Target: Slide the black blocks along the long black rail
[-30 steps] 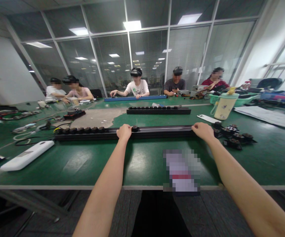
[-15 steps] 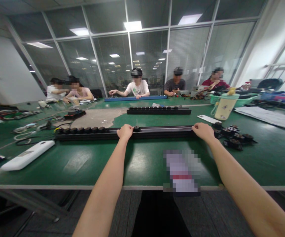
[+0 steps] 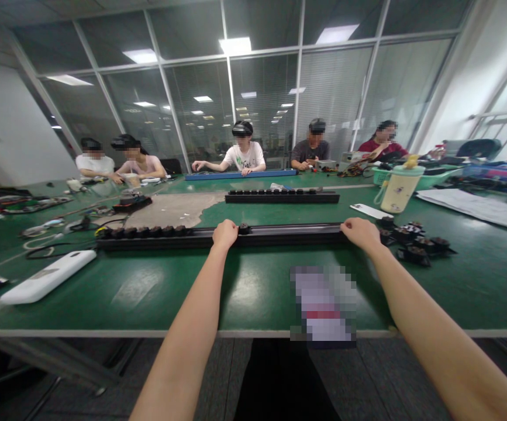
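A long black rail (image 3: 288,238) lies across the table in front of me, with several small black blocks (image 3: 148,232) in a row along its left part. One lone block (image 3: 244,228) sits near the rail's middle. Just left of that block, my left hand (image 3: 226,235) is closed on the rail, its fingertips against or very near the block. At the rail's right end my right hand (image 3: 362,232) is closed too, thumb and fingers gripping the end. Loose black blocks (image 3: 417,245) lie in a pile beyond my right hand.
A second black rail (image 3: 282,199) filled with blocks lies farther back. Near the table's front edge is a blurred-out phone-like item (image 3: 323,307). A white elongated device (image 3: 49,278) lies at left; a white phone (image 3: 369,211) and a cup (image 3: 400,190) stand right. Several people sit opposite.
My left hand has shifted very slightly to the right along the rail, up to the lone block. The right hand stays at the rail's end.
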`<state>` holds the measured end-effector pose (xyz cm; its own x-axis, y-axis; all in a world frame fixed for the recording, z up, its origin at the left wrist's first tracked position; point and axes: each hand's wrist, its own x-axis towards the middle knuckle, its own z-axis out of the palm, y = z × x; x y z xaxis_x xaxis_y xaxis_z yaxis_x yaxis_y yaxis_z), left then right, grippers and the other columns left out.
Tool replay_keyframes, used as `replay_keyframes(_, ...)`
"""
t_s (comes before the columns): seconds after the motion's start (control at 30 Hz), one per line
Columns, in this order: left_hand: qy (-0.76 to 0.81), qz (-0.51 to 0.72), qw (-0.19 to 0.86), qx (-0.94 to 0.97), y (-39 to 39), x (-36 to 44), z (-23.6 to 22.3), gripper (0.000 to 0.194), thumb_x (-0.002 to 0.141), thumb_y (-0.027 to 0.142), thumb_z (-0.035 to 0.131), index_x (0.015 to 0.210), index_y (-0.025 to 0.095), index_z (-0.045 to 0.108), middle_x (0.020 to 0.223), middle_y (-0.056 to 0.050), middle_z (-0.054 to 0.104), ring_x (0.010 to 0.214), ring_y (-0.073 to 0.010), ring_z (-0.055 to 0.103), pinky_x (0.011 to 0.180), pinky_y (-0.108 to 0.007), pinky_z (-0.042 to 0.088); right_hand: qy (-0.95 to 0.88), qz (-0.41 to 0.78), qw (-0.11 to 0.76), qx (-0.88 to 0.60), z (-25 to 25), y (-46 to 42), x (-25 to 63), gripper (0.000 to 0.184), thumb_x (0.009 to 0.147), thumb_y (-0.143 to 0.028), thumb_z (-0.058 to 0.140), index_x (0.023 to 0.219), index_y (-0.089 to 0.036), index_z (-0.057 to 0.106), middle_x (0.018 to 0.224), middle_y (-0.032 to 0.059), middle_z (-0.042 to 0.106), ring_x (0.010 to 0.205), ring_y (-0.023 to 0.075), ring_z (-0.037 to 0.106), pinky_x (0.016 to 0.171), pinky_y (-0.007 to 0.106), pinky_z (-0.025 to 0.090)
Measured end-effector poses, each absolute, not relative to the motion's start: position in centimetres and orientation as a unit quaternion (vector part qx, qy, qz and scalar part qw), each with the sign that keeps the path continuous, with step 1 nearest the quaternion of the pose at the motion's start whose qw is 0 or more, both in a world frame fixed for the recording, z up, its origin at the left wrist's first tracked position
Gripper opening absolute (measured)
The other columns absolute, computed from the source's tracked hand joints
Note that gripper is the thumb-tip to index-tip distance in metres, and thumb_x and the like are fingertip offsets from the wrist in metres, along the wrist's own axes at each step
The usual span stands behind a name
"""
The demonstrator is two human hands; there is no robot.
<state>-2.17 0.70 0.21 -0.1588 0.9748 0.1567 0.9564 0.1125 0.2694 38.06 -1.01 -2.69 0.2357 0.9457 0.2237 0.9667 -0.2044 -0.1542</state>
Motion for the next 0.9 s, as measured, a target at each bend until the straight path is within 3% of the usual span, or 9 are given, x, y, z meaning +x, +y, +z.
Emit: replay_keyframes(0.9,0.755,0.184,0.059,0.626,0.36,-2.08,0.11,0.029,0.099,0.041,0.055,0.107,0.029,0.08,0.114,-0.009,0.078,0.111,-0.0253,0.071,0.087,-0.031,0.052,-0.614,-0.039,0.129,-0.777,-2.88,-0.85,38.22,0.044,0.098,-0.038,0.04,0.112,-0.017,0.077,0.113,0.0168,0.076,0.107,0.0326,0.071,0.084,0.036,0.05)
